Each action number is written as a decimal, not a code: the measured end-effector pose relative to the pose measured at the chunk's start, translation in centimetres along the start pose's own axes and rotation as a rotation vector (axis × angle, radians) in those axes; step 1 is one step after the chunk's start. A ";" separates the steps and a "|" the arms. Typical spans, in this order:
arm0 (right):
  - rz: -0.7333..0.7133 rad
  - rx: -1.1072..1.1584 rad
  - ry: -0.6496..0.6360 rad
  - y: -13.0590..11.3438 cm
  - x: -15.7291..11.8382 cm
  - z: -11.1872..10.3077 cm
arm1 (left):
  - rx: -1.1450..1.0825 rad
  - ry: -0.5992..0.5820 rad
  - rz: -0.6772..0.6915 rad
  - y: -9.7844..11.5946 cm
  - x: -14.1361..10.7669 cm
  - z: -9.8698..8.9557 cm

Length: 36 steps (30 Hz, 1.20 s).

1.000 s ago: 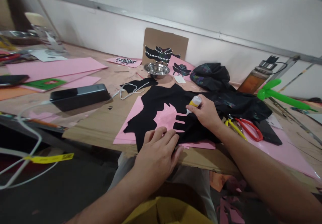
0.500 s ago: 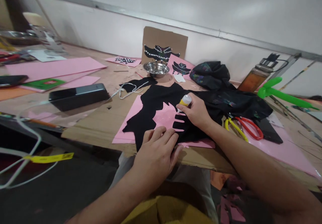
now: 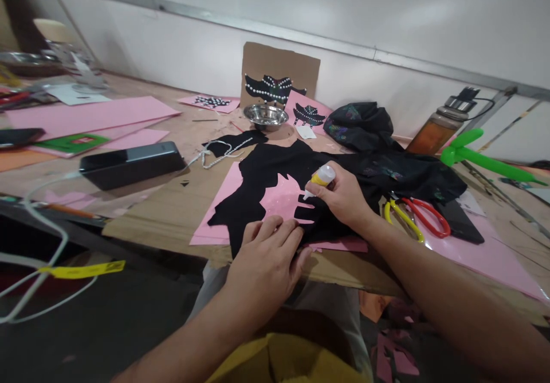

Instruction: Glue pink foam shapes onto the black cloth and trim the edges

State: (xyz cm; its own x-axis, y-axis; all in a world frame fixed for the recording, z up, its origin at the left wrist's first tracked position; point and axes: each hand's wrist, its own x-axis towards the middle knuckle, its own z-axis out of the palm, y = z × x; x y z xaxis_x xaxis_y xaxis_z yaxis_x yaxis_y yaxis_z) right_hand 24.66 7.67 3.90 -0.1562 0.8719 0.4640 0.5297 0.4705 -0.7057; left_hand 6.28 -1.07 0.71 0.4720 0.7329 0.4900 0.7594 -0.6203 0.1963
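My right hand [image 3: 346, 196] is closed round a small white glue bottle [image 3: 323, 175] with a yellow label. Its nozzle points down at the narrow prongs of a pink cut-out [image 3: 281, 196] with a jagged edge. That cut-out lies flat on black cloth [image 3: 270, 162], and small shiny specks show on it. With fingers stretched out, my left hand [image 3: 268, 257] rests flat on the lower edge of the cut-out and the cloth. Under the cloth, pink sheets [image 3: 215, 231] stick out on a piece of cardboard [image 3: 150, 217].
Red-handled scissors [image 3: 429, 218] and a yellow-handled tool [image 3: 404, 221] lie at right. Behind are a steel bowl [image 3: 265, 118], beaded black pieces [image 3: 275, 90], bunched black fabric [image 3: 358, 128], a bottle [image 3: 442, 119] and a green balloon [image 3: 485, 159]. A black box-shaped device [image 3: 133, 165] sits at left.
My right hand has moved the glue bottle slightly along the prongs, toward me, and the bottle is more tilted. My left hand stays in place. The view has shifted slightly.
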 end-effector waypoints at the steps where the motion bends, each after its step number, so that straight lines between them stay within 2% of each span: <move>1: -0.003 0.000 -0.018 -0.2 -0.1 0.2 | 0.001 0.000 -0.002 0.0 0.0 0.0; 7: -0.014 -0.047 -0.096 -0.5 -0.3 0.7 | 0.007 -0.003 -0.002 0.1 0.0 -0.1; 17: -0.039 -0.137 -0.101 -1.0 -0.1 0.1 | 0.018 -0.001 -0.002 0.1 0.1 -0.2; 26: -0.050 -0.141 -0.072 -1.4 0.4 1.1 | 0.009 -0.012 -0.001 0.1 0.1 -0.2; 36: -0.006 -0.174 -0.078 -1.0 -0.3 -0.5 | -0.013 -0.006 -0.014 0.1 0.1 -0.3</move>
State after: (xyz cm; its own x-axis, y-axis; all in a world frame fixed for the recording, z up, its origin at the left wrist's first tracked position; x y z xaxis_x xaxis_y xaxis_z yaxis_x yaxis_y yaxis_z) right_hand 24.62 6.87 4.70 -0.2201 0.8803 0.4203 0.6634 0.4510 -0.5971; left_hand 6.31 -1.10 1.02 0.4645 0.7429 0.4820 0.7600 -0.6138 0.2137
